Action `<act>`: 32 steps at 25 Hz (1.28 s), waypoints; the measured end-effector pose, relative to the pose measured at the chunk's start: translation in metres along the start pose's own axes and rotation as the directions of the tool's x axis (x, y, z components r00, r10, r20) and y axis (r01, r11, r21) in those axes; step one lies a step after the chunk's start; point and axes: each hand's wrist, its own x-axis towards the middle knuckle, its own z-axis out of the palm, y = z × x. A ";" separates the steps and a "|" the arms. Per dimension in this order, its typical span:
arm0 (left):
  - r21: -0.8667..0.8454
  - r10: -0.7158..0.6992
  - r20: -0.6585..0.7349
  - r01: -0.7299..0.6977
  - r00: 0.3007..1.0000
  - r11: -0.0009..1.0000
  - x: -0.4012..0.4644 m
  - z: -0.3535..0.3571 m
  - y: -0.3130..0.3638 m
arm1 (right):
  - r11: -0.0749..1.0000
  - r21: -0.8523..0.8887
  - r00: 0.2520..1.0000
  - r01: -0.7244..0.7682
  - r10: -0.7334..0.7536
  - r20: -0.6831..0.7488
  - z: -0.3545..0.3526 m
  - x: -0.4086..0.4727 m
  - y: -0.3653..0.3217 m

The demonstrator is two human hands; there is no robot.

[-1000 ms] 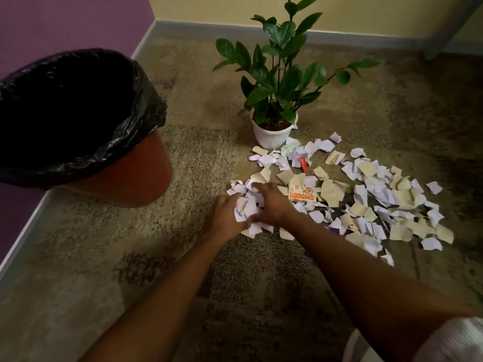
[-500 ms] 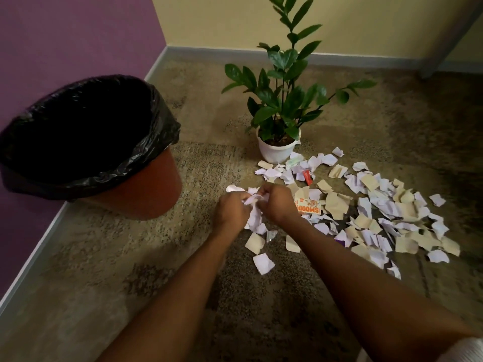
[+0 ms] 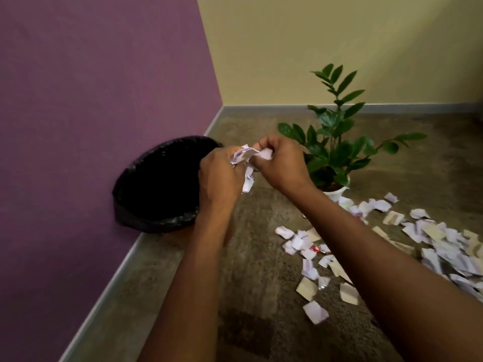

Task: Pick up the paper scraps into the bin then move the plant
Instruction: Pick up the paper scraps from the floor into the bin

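Head view: both hands, left hand (image 3: 218,176) and right hand (image 3: 281,163), hold a bunch of paper scraps (image 3: 247,163) beside the bin (image 3: 156,184) at nine o'clock. Next, drop them in.

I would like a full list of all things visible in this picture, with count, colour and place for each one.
bin: one, lined with a black bag, on the floor against the purple wall, left of the hands
plant: one, green leaves in a white pot, on the carpet near the yellow wall, behind the right forearm
held paper scraps: a small bunch, white and pale lilac, between both hands, beside the bin's right rim
paper scraps on the floor: many, white, lilac and beige, spread on the carpet at right, in front of the plant
red wrapper: one, red, among the floor scraps
carpet: one, brown-grey, the floor
left hand: grip on the held scraps
right hand: grip on the held scraps
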 end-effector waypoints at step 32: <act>-0.007 0.018 0.373 -0.017 0.927 1.000 -0.050 0.122 0.007 | 0.917 0.027 0.907 -0.397 0.388 0.166 -0.055 -0.031 0.109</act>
